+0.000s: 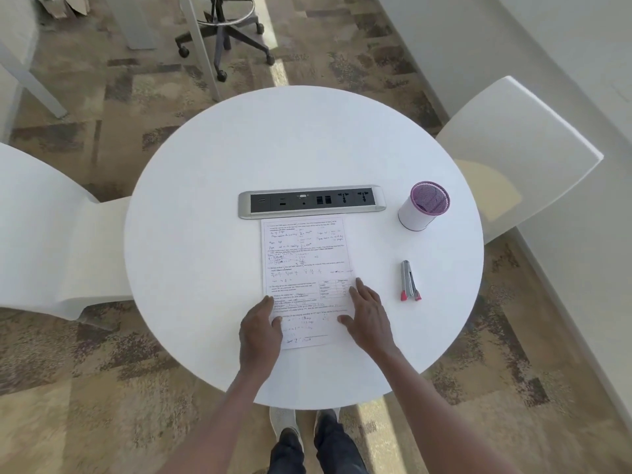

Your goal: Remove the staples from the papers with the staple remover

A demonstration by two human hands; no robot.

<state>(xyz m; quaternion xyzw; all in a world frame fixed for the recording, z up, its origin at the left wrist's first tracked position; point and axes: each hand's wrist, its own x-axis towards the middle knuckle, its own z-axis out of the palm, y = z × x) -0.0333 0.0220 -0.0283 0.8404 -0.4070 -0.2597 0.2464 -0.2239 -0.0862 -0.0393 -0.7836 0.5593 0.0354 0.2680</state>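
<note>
Printed papers (304,268) with handwriting lie flat in the middle of the round white table (191,234), just below the power strip. My left hand (260,333) rests on the papers' lower left edge, fingers relaxed. My right hand (367,316) lies flat on the lower right edge with straight fingers. The staple remover (409,281), silver with pink tips, lies on the table to the right of the papers, apart from both hands. No staple is visible from here.
A built-in silver and black power strip (312,201) sits at the table's centre. A white cup with a purple mesh rim (424,205) stands at the right. White chairs (513,155) flank the table; an office chair base (224,39) stands beyond.
</note>
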